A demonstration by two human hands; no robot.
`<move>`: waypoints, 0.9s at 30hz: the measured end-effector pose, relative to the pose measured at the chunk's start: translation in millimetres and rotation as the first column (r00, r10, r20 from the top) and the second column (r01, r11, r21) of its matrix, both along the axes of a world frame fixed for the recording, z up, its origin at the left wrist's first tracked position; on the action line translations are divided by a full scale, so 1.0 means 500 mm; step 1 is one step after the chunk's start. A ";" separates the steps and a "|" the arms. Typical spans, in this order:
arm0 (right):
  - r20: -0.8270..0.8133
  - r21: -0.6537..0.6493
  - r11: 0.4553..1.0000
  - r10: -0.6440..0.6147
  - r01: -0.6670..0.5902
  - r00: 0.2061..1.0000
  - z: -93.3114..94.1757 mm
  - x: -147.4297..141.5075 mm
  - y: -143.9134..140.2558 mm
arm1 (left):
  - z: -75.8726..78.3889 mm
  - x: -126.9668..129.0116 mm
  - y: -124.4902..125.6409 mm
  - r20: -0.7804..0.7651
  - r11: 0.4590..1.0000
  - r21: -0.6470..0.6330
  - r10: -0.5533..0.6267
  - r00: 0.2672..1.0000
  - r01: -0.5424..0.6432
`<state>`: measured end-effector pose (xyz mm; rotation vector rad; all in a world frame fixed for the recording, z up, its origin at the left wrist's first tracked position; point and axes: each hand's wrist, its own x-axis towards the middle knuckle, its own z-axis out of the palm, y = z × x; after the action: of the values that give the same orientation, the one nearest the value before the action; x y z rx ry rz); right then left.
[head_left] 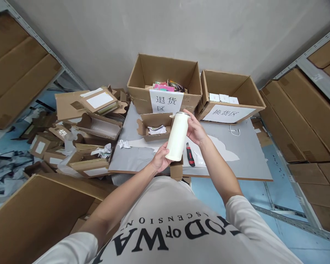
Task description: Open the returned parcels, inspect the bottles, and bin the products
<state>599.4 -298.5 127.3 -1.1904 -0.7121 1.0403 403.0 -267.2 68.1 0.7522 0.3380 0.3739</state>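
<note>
Boxes crowd the grey table [244,154]: two open cartons [165,86] with paper labels at the back, a small torn box [154,126] and a red knife [190,154] beneath the hands. A cream, smooth tumbler [177,136] is held tilted above the table. The left hand [160,159] cups its base; the right hand [195,129] fingers grip its metal-rimmed top.

Bottom of white cylinder [177,137] hidden by left hand [160,159]; far side covered by right hand [195,129]. Box cutter [190,154] partly blocked by right forearm. Contents of small open box [154,126] too small to ID.
</note>
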 end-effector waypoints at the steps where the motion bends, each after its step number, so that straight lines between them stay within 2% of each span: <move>1: -0.016 0.010 1.000 -0.001 0.001 1.000 -0.001 -0.002 0.001 | 0.002 0.000 -0.001 0.016 1.000 -0.022 -0.020 1.000 0.020; 4: -0.041 0.030 1.000 -0.005 0.007 0.999 -0.004 -0.006 0.006 | 0.001 0.000 0.001 0.028 0.998 -0.053 -0.040 0.999 0.041; 6: -0.032 0.029 0.999 -0.014 0.015 0.999 -0.004 -0.004 0.007 | -0.003 0.001 0.004 0.006 0.999 -0.029 -0.039 0.999 0.039; 9: 0.012 -0.005 0.999 -0.041 0.041 0.999 -0.005 -0.001 0.007 | -0.011 0.004 0.011 -0.067 0.989 0.140 0.064 0.996 -0.054; 11: 0.053 -0.036 0.997 -0.071 0.073 0.996 -0.006 -0.001 0.008 | -0.013 0.006 0.013 -0.138 0.931 0.332 0.210 0.968 -0.154; 13: 0.094 -0.053 0.992 -0.109 0.114 0.990 -0.008 -0.005 0.009 | -0.013 0.008 0.012 -0.203 0.842 0.504 0.331 0.922 -0.191; 15: 0.136 -0.064 0.986 -0.144 0.154 0.980 -0.009 -0.010 0.012 | -0.009 0.011 0.008 -0.256 0.776 0.606 0.398 0.881 -0.174; 17: 0.185 -0.079 0.979 -0.169 0.187 0.968 -0.008 -0.016 0.015 | -0.004 0.015 0.004 -0.285 0.743 0.649 0.437 0.853 -0.164; 19: 0.237 -0.084 0.974 -0.187 0.212 0.953 -0.004 -0.020 0.014 | -0.002 0.019 0.001 -0.288 0.743 0.645 0.456 0.842 -0.182; 22: 0.230 -0.065 0.981 -0.163 0.182 0.960 0.005 -0.019 0.004 | -0.007 0.022 0.003 -0.229 0.795 0.550 0.437 0.870 -0.255; 25: 0.123 -0.033 0.995 -0.091 0.096 0.988 0.009 -0.013 -0.011 | -0.014 0.017 0.010 -0.121 0.883 0.330 0.390 0.913 -0.333; 27: 0.036 -0.013 0.998 -0.068 0.069 0.997 0.006 -0.009 -0.017 | -0.012 0.011 0.014 -0.068 0.939 0.144 0.324 0.944 -0.312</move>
<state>594.7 -306.9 130.4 -1.2394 -0.6881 0.9707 408.5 -260.2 62.3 0.8474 0.5275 0.6746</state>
